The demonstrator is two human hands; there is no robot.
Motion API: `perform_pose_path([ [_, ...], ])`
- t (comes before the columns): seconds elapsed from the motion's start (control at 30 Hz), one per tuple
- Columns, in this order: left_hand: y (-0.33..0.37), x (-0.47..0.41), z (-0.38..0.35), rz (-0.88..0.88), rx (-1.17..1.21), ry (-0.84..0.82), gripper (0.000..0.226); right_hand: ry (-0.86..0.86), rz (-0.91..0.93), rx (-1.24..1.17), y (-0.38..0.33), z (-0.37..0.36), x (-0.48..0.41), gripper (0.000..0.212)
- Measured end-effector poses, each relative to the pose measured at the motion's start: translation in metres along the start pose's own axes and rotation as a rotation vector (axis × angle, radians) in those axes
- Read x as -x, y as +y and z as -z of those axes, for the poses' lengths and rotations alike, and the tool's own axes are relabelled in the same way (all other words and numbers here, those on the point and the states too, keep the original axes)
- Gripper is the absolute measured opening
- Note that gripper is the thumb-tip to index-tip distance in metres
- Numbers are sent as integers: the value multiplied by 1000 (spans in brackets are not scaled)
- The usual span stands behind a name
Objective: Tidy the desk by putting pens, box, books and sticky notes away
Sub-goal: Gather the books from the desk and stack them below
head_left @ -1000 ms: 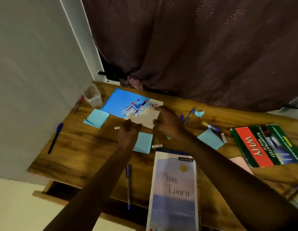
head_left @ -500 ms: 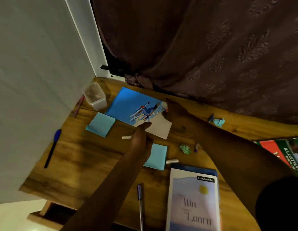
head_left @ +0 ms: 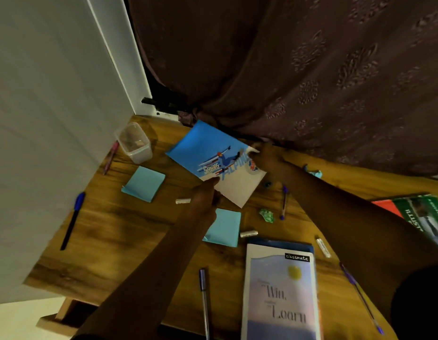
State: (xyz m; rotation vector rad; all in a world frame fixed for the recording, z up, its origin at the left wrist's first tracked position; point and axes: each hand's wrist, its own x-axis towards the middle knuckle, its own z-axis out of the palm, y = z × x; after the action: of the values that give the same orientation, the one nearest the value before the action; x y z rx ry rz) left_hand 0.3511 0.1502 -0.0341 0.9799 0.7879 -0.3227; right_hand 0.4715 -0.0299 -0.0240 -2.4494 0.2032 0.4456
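Pinches with the left hand (head_left: pixel 205 196), thumb on top, the near-left long edge of a thin blue-and-white paperback book (head_left: pixel 208 148) with a skier on its cover. Grips with the right hand (head_left: pixel 267 160) the same book's far right corner, fingers curled over it. Sits toward the back of the desk, long axis slanting from far left to near right, white end nearer.

Three books in all: that one, a pale "Win, Learn" notebook (head_left: pixel 280 298) at the near edge, and a green-and-red book (head_left: pixel 424 212) at the right.

Two light-blue square sticky-note pads: the left pad (head_left: pixel 144 184) and the near pad (head_left: pixel 225 228) by the left wrist.

Five pens:
- blue-capped black pen (head_left: pixel 72 220)
- pink pen (head_left: pixel 111 158)
- silver pen (head_left: pixel 204 303)
- short purple pen (head_left: pixel 284 202)
- long purple pen (head_left: pixel 360 298)

One clear plastic tub (head_left: pixel 134 143) in the far left corner.

All on a brown wood-grain desk (head_left: pixel 129 241), beside a white wall (head_left: pixel 53 106) and below a brown patterned curtain (head_left: pixel 298 69).
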Motion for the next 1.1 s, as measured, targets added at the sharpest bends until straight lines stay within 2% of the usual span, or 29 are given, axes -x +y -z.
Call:
perform_pose_path([
  [0.17, 9, 17, -18, -40, -66, -49, 19, 42, 134, -94, -6, -2, 32, 28],
  [0.33, 0, 31, -17, -164, 22, -33, 33, 158, 363, -32, -25, 11, 60, 15],
  [0.47, -7, 40, -9, -171, 20, 21, 29, 213, 481, -52, -39, 31, 86, 15],
  [0.53, -6, 48, -10, -176, 78, -55, 27, 231, 484, -119, -43, 40, 97, 17],
  [0.63, -4, 56, -6, -241, 140, -115, 34, 261, 477, -227, -44, 55, 114, 13],
  [0.73, -5, 69, 0, -344, 111, -96, 39, 283, 471, -318, -39, 69, 141, 9],
  [0.93, -26, 124, 18, -449, 42, -204, 42, 255, 393, -446, 12, 71, 211, 7],
  [0.97, -32, 136, 22, -447, 12, -200, 42, 245, 382, -483, 25, 69, 225, 10],
  [1.07, -60, 171, 36, -440, -112, -191, 41, 188, 338, -647, 66, 57, 272, 39],
  [1.1, -72, 182, 42, -437, -179, -192, 41, 166, 319, -688, 81, 51, 287, 41],
])
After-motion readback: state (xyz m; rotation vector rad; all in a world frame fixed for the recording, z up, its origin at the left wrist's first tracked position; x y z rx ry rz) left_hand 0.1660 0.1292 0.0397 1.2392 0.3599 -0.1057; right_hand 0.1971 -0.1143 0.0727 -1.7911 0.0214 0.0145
